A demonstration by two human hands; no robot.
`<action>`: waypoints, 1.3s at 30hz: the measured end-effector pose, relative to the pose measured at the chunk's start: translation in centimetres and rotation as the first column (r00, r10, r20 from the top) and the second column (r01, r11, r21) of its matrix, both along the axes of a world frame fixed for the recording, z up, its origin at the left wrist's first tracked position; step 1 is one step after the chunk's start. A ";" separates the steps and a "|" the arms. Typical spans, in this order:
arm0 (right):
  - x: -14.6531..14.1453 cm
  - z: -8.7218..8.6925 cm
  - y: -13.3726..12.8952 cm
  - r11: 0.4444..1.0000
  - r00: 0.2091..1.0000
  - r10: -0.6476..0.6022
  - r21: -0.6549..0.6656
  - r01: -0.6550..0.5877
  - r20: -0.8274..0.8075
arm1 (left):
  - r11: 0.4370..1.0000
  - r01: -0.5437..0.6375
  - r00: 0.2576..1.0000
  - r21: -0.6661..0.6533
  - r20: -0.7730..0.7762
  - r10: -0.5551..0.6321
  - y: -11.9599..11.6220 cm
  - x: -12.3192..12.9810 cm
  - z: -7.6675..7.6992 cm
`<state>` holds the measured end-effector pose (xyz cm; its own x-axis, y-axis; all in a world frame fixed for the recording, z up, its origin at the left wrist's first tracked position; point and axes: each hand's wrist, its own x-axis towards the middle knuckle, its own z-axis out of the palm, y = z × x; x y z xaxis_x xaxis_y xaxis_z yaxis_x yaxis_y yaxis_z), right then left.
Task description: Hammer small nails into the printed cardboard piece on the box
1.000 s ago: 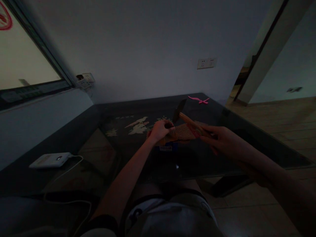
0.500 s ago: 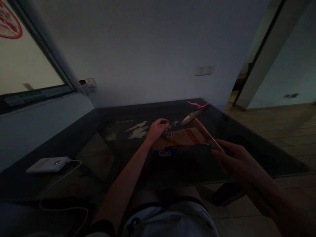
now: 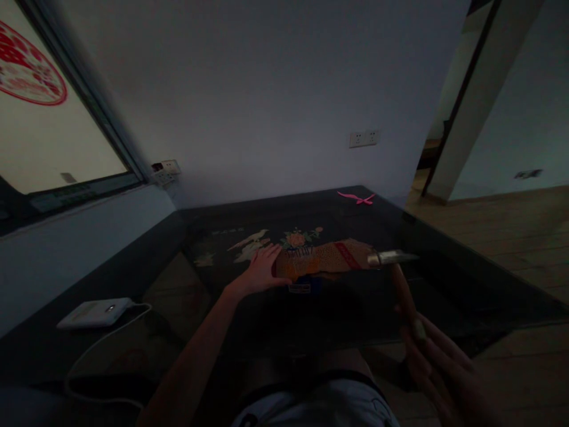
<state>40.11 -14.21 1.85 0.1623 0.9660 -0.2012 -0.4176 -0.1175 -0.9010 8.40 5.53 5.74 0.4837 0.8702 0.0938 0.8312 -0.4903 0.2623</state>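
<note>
A hammer (image 3: 405, 296) with a wooden handle and a metal head is in my right hand (image 3: 433, 356), its head over the right end of a brown printed packet (image 3: 329, 258). The packet has a red band and lies flat on the dark table (image 3: 249, 320). My left hand (image 3: 264, 267) rests on the packet's left end, fingers spread and thumb along its near edge. Just below the packet shows a blue item with a white label (image 3: 300, 289), partly covered.
At the left of the table lies a white device (image 3: 95, 312) with a white cable. A pink ribbon (image 3: 358, 197) is near the back right corner. Behind stands a wall with sockets (image 3: 363, 139); my legs are below the near edge.
My left hand has moved left and flattened onto the packet's end. The hammer, in my right hand, has swung down and right, its head now lower. The view has shifted slightly.
</note>
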 end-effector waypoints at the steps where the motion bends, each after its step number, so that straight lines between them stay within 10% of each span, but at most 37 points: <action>1: -0.4 0.0 -0.1 0.999 0.998 0.031 -0.011 -0.031 -0.047 | 1.000 0.011 0.999 -0.009 -0.035 -0.011 -0.1 0.3 0.1; 12: 1.1 -0.5 0.2 0.994 0.938 0.087 0.038 -0.106 0.336 | 0.996 0.083 0.996 -0.042 -0.027 -0.084 0.9 1.4 0.4; 22: 2.0 0.5 1.4 0.974 0.702 0.047 0.123 -0.189 0.711 | 0.999 0.030 0.999 0.045 -0.042 -0.028 2.1 3.0 -0.3; 39: 3.1 0.1 8.6 0.959 0.171 -0.066 0.109 -0.260 0.983 | 0.995 -0.028 0.999 0.096 0.047 0.024 14.5 13.0 -1.4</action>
<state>43.24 -5.58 1.90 -0.0323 0.9713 0.2357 0.8153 0.1620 -0.5559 21.38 20.03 4.37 0.4541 0.8684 0.1993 0.8323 -0.4933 0.2528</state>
